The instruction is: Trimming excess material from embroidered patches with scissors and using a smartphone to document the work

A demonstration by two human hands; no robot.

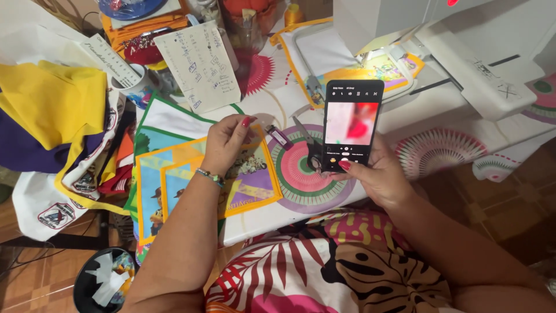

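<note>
My right hand (379, 174) holds a black smartphone (351, 124) upright, thumb on its lower screen; the screen shows a blurred pink and red picture. My left hand (226, 142) rests with curled fingers on a stack of printed cloth pieces with yellow borders (255, 191), showing cartoon figures. A beaded bracelet is on that wrist. Small scissors (307, 142) and a dark little tool (279, 137) lie on the patterned tablecloth (301, 179) between my hands.
A white embroidery machine (463, 52) with a hooped yellow-trimmed cloth (376, 66) stands at the back right. A handwritten paper note (200, 64) leans behind my left hand. Yellow and purple fabrics (52, 116) pile up on the left. A black bin with scraps (107, 281) sits on the floor.
</note>
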